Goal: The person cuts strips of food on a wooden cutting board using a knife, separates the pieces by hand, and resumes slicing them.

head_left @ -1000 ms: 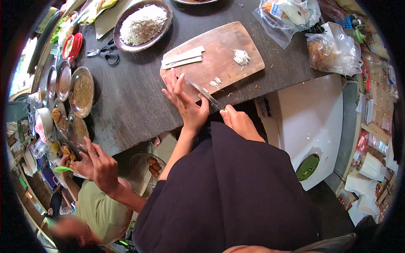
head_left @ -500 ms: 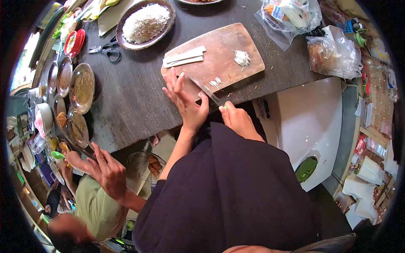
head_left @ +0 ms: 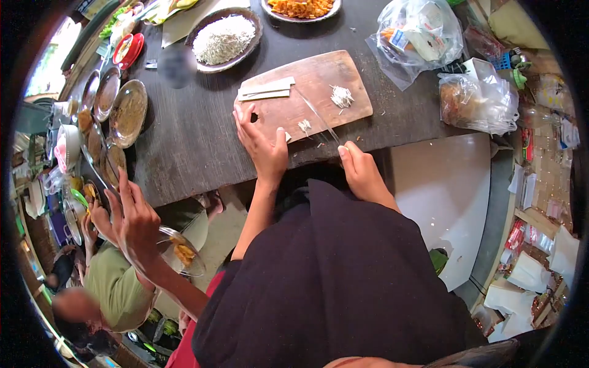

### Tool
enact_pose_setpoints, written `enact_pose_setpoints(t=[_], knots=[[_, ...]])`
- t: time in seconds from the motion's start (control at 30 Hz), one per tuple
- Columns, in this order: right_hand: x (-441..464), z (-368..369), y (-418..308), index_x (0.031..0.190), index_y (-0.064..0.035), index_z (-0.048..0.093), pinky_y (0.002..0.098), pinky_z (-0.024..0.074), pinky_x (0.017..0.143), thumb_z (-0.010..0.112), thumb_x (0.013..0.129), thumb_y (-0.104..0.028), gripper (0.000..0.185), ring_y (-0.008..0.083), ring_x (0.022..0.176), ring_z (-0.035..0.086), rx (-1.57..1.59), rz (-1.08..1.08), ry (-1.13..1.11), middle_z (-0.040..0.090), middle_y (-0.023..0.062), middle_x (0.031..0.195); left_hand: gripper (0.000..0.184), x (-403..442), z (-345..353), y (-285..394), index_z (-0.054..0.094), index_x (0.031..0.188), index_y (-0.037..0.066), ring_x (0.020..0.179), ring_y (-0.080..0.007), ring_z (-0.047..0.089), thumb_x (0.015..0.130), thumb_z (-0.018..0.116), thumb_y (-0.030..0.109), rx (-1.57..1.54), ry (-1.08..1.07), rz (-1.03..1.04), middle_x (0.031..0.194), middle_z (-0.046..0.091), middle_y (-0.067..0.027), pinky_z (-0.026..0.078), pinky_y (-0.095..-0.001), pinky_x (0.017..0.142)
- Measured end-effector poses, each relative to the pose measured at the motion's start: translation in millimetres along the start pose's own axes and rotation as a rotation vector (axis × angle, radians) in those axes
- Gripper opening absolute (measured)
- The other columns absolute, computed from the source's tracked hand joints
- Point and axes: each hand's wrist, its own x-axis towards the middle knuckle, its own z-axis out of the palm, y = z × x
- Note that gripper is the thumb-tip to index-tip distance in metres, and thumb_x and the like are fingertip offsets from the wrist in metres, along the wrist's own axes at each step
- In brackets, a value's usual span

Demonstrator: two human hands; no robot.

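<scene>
My right hand (head_left: 363, 168) is closed around the handle of a knife (head_left: 318, 116), just off the near edge of a wooden cutting board (head_left: 322, 73). The blade points up and left across the board. At the board's left near corner is my left hand (head_left: 262, 146), fingers apart, with no held item visible. Flat pale strips (head_left: 267, 89) lie along the board's far left side. A heap of thin white shreds (head_left: 341, 96) sits on its right part. Between blade and left hand is a smaller cluster of cut pieces (head_left: 304, 126).
A plate of white shreds (head_left: 224, 40) and a plate of orange food (head_left: 302, 8) stand behind the board. Plastic bags (head_left: 478, 101) lie at the right. Several brown plates (head_left: 128, 113) line the table's left. Another person's hand (head_left: 136, 224) is close at lower left.
My right hand and the knife have moved right, away from my left hand. My left hand has shifted slightly against the board. The whole view has shifted, showing more of the orange food.
</scene>
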Motion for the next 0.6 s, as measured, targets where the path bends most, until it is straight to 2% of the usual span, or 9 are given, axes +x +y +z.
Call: enact_pose_setpoints(t=[0.4,0.6], knots=[[-11.2,-50.0,30.8,0.086,0.0023,0.047,0.0487,0.0386,0.055,0.045,0.106,-0.028,0.036,0.0499,0.063,0.051,0.015,-0.073,0.121,0.051,0.027,0.065,0.071,-25.4,40.9,31.9,0.035,0.141,0.005,0.147,-0.0495,0.018,0.078,0.065,0.009,0.051,-0.105,0.092,0.155,0.025,-0.0323,0.014,-0.0541,0.119],[-2.8,-90.8,51.7,0.087,0.0024,0.048,0.0479,0.0421,0.06,0.053,0.103,-0.029,0.035,0.0466,0.067,0.057,-0.05,-0.031,0.125,0.055,0.0262,0.07,0.066,-31.0,45.1,36.9,0.043,0.137,0.005,0.145,-0.0487,0.023,0.078,0.071,0.013,0.031,-0.11,0.158,0.153,0.03,-0.0298,0.019,-0.0535,0.118]])
